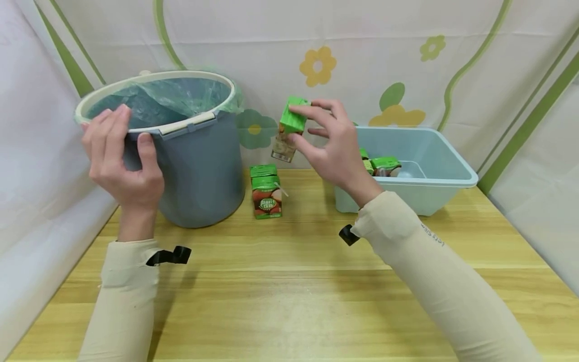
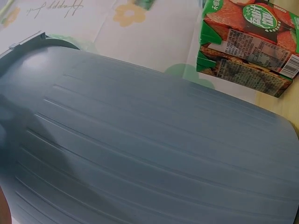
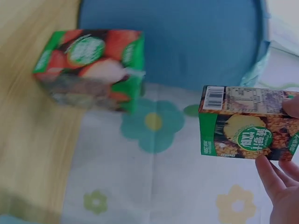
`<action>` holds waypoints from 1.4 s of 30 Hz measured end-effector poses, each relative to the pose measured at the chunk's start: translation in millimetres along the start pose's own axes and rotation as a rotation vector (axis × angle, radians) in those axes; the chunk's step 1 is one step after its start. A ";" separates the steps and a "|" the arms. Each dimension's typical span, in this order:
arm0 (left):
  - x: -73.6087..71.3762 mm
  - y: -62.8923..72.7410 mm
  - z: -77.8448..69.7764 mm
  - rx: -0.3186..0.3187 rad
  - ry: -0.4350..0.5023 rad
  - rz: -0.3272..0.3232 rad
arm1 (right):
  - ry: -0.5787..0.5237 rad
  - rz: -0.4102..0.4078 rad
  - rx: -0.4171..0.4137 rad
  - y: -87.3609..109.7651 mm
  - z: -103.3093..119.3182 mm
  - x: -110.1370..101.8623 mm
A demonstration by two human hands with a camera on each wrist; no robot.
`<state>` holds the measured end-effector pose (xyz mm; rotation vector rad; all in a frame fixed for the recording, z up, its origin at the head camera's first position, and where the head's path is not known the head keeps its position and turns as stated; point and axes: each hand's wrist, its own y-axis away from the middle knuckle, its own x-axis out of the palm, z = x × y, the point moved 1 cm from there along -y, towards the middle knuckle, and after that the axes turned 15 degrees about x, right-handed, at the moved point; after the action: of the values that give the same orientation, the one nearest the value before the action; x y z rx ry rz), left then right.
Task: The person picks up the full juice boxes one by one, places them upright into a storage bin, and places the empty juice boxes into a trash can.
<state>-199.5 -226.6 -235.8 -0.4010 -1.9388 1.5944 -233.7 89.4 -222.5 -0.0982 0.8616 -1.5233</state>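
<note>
My right hand (image 1: 332, 143) pinches a green-topped pineapple juice box (image 1: 284, 143) between thumb and fingers, up off the table. In the right wrist view the pineapple picture on the juice box (image 3: 247, 135) faces the camera. On the left, my left hand (image 1: 124, 151) grips the rim of a blue-grey bin (image 1: 205, 171), fingers over the edge and thumb outside. Its ribbed wall (image 2: 154, 130) fills most of the left wrist view. Between bin and right hand, a red-fronted juice box (image 1: 267, 201) stands on the table with a second close behind it.
A thin green plastic bag (image 1: 190, 95) lines the bin. To the right stands a light blue tub (image 1: 445, 193) with several juice boxes (image 1: 385, 165) in its left part. A wooden table (image 1: 271, 281) carries everything, backed by a white flowered cloth (image 1: 271, 55).
</note>
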 end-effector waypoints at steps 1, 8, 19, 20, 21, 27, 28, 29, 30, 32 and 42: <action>-0.2 0.0 0.7 0.002 -0.002 0.000 | -0.036 0.003 0.012 -2.2 4.2 0.5; -1.2 -0.1 -0.6 -0.006 -0.008 0.002 | -0.315 0.018 0.102 -10.1 34.0 6.8; 2.2 4.8 8.9 0.000 0.005 -0.002 | -0.554 -0.063 0.021 -13.0 78.3 8.7; 2.3 4.8 9.2 0.000 0.006 -0.002 | -0.568 -0.070 0.004 -14.7 80.5 10.3; 2.4 4.4 8.8 0.000 0.006 -0.003 | -0.580 -0.075 -0.013 -17.0 82.3 12.2; 0.6 0.7 0.0 -0.013 0.005 0.002 | -0.602 -0.079 -0.070 -33.8 84.3 31.2; 0.0 0.3 -0.7 -0.015 0.004 0.002 | -0.598 -0.079 -0.077 -35.8 84.6 34.8; -0.2 0.0 -1.3 -0.016 0.003 0.003 | -0.593 -0.080 -0.081 -37.5 85.5 38.2; -0.1 -0.3 -1.7 -0.017 0.003 0.003 | -0.587 -0.082 -0.086 -39.0 86.7 41.4; -0.2 -0.9 -2.6 -0.026 0.007 0.003 | -0.581 -0.085 -0.071 -41.9 89.8 46.7; 0.7 -2.2 -7.6 -0.045 0.010 0.012 | -0.477 -0.076 0.043 -53.4 94.3 70.5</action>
<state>-195.1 -220.7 -232.6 -0.4393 -1.9718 1.5557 -239.1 -21.1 -155.6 -0.4478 0.4472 -1.5011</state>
